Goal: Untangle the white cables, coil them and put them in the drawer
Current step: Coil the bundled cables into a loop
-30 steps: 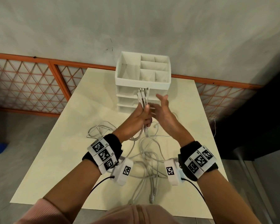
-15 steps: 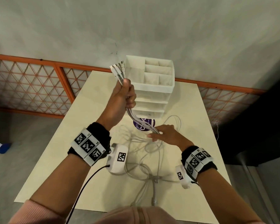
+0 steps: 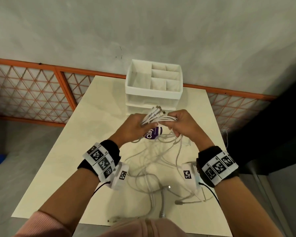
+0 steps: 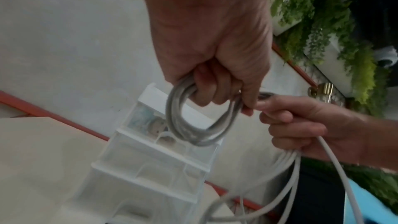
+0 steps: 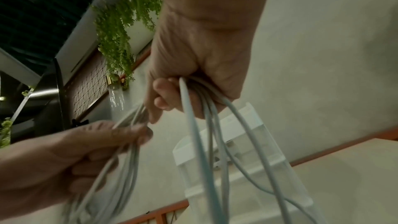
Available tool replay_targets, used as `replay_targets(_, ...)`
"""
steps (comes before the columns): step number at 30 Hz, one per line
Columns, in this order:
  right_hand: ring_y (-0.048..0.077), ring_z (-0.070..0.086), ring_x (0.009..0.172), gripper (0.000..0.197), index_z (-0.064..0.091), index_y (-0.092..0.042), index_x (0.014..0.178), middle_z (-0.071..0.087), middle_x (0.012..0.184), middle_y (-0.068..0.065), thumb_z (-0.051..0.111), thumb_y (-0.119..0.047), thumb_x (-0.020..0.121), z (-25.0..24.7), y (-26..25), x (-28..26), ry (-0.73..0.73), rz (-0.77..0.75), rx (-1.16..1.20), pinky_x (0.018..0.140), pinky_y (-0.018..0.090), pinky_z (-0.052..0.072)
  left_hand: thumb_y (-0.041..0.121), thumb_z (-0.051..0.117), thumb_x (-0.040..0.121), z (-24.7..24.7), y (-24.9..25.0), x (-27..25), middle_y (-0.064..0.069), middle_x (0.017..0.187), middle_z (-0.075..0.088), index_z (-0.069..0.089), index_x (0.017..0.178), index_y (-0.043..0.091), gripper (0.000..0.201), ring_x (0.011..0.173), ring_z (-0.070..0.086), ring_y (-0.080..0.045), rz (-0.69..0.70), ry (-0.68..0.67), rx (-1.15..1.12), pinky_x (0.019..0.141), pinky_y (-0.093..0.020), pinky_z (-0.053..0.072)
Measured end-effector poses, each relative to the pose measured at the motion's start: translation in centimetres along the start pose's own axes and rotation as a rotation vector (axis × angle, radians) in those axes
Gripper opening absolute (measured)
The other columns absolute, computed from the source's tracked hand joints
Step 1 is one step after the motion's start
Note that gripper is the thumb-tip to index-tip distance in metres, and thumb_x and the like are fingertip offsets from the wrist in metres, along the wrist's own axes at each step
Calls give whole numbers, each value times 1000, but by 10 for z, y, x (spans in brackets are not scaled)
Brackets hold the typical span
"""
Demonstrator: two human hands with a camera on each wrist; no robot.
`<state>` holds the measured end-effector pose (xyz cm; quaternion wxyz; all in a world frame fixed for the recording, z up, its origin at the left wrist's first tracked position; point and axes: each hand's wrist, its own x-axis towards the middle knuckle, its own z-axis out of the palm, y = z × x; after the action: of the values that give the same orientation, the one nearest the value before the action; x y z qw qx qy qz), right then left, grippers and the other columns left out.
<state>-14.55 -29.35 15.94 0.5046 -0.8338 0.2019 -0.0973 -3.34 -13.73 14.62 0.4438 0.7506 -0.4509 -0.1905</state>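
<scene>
Loose white cable ends (image 3: 162, 190) lie tangled on cream table (image 3: 58, 159) near me. Above, my left hand (image 3: 132, 129) grips looped thin white cables (image 3: 158, 117); my right hand (image 3: 181, 124) grips same bunch. Behind: white plastic drawer box (image 3: 154, 93), drawers closed.

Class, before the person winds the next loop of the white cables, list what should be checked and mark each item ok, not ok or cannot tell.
1. Left hand grips the white cables: ok.
2. Right hand grips the same bundle: ok.
3. Loop formed round the left fingers: ok.
4. Slack on the table untangled: not ok.
5. Drawer of the organizer open: cannot tell.
6. Clay tub clear of the cables: not ok.
</scene>
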Motion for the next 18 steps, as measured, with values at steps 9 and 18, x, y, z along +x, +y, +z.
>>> replay_targets(9, 25, 59, 57, 31, 54, -16, 58, 57, 39, -4, 70, -22, 82, -2, 50, -1, -83, 137, -11, 53, 27, 41, 20, 64, 89, -35, 15, 19, 14, 47, 42, 60, 82, -10, 31, 45, 35, -3, 28, 552, -336, 49, -20, 33)
replay_targets(18, 4, 31, 40, 24, 58, -13, 69, 34, 50, -9, 66, -30, 85, -46, 31, -2, 165, 50, 82, 40, 20, 30, 26, 62, 90, -28, -55, 0, -31, 74, 61, 56, 74, -7, 38, 74, 57, -45, -340, 560, 85, 58, -33, 31)
